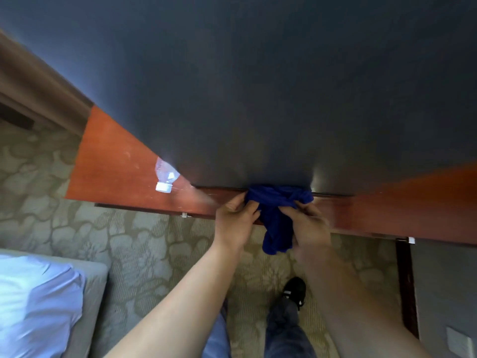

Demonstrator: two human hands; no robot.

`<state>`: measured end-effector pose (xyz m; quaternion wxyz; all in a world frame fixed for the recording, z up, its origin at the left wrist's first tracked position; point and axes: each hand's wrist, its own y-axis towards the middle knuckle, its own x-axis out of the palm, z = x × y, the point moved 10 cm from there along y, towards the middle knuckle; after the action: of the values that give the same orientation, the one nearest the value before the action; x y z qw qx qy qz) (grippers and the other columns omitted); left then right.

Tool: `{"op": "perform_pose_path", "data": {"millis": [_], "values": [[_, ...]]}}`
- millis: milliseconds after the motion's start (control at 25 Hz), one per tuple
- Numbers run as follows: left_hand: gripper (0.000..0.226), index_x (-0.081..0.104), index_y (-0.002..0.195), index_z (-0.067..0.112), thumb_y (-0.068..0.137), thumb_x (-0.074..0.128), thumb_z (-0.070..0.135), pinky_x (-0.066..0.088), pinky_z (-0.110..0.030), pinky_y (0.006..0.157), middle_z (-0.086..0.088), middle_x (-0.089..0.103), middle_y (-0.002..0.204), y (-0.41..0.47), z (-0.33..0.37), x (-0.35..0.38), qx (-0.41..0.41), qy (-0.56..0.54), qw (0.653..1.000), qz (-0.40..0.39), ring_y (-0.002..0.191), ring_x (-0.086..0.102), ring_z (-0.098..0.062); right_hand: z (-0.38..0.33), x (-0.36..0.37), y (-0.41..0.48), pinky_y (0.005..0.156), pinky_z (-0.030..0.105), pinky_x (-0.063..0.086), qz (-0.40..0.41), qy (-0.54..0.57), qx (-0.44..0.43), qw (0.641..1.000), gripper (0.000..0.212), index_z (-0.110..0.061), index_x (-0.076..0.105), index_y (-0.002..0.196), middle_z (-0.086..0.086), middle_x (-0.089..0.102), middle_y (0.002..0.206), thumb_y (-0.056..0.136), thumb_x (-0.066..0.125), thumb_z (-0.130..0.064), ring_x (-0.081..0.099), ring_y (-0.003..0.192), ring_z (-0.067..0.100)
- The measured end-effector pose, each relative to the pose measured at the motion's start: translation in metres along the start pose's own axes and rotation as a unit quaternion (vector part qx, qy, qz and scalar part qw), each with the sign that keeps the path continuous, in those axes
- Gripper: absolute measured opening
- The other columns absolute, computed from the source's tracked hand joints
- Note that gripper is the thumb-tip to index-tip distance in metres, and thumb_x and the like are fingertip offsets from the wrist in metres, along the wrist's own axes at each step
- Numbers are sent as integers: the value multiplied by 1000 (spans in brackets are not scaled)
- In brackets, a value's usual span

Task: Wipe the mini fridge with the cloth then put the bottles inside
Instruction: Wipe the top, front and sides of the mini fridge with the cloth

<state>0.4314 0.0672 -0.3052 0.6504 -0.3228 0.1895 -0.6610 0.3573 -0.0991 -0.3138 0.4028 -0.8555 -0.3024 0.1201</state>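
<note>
Left hand (236, 223) and right hand (307, 226) each pinch the bunched blue cloth (280, 210) at the front edge of the wooden top (116, 156), against a dark panel (258, 99). We cannot tell whether this is the fridge. A bottle (166, 175) lies on the wood to the left. We'd fold the cloth into a flat pad, then wipe in even strokes.

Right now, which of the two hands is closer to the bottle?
The left hand: the white-capped bottle sits to its left; the right hand, also gripping the blue cloth, is farther.
</note>
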Motion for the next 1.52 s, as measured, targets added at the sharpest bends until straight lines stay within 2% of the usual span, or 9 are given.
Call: {"op": "perform_pose_path", "data": {"millis": [160, 280, 440, 520, 600, 760, 1000, 1320, 1520], "values": [[26, 78, 109, 19, 98, 63, 0, 62, -26, 83, 7, 80, 91, 15, 34, -55, 45, 79, 996, 4, 94, 74, -13, 32, 44, -13, 85, 46, 62, 27, 12, 16, 999, 19, -17, 73, 87, 9, 78, 99, 80, 80, -1, 74, 94, 29], [25, 81, 105, 15, 98, 61, 2, 58, -33, 86, -2, 73, 90, 18, 44, -93, 17, 46, 998, 44, 90, 65, -17, 55, 90, -28, 87, 49, 61, -8, 1, 28, 1000, 14, -14, 75, 81, 12, 79, 94, 75, 82, -2, 74, 91, 33], [16, 79, 100, 12, 97, 64, 8, 51, -25, 68, -8, 63, 85, 20, 63, -141, 45, 20, 993, 104, 85, 51, -20, 72, 146, -40, 86, 43, 57, -30, -12, 9, 999, 22, -14, 71, 70, 13, 73, 84, 72, 82, 5, 66, 82, 26], [13, 78, 95, 12, 95, 65, 10, 46, -33, 75, -10, 56, 87, 21, 65, -146, 52, 23, 993, 104, 89, 46, -23, 78, 153, -38, 91, 45, 57, -39, -31, 8, 999, 21, -17, 71, 67, 7, 74, 81, 71, 82, 1, 66, 83, 24], [16, 80, 96, 13, 95, 64, 11, 45, -37, 81, -10, 59, 88, 17, 66, -134, 47, 14, 994, 94, 90, 48, -22, 73, 147, -35, 93, 44, 57, -59, -32, 4, 998, 21, -20, 75, 68, 3, 75, 80, 72, 82, -1, 69, 84, 25], [24, 76, 93, 15, 100, 58, 1, 57, -21, 74, 3, 73, 79, -1, 53, -79, 39, 16, 996, 74, 86, 62, -16, 50, 91, -22, 97, 55, 57, -43, -2, 14, 999, 31, -20, 80, 87, 11, 80, 102, 58, 89, -18, 75, 101, 34], [27, 69, 121, 8, 101, 57, -4, 61, -16, 77, 5, 76, 91, -26, 9, 47, 10, 6, 1000, 15, 76, 74, 0, -22, -27, -13, 96, 49, 58, -22, 43, -7, 999, 36, -16, 72, 123, 13, 75, 118, 91, 69, -1, 74, 105, 31], [32, 65, 134, 3, 102, 59, 3, 59, -17, 85, 2, 73, 103, -42, -32, 149, -27, 47, 996, -74, 90, 70, -4, -87, -111, -5, 95, 42, 58, -20, 47, -69, 996, 53, -28, 62, 139, 4, 76, 121, 95, 61, 2, 75, 107, 24], [31, 65, 133, 7, 102, 60, 5, 60, -20, 89, 2, 75, 105, -38, -12, 107, -22, 25, 997, -65, 98, 72, -9, -69, -79, -14, 94, 44, 59, -21, 27, -50, 998, 34, -25, 72, 115, 8, 75, 120, 94, 64, 1, 74, 106, 27]]}}
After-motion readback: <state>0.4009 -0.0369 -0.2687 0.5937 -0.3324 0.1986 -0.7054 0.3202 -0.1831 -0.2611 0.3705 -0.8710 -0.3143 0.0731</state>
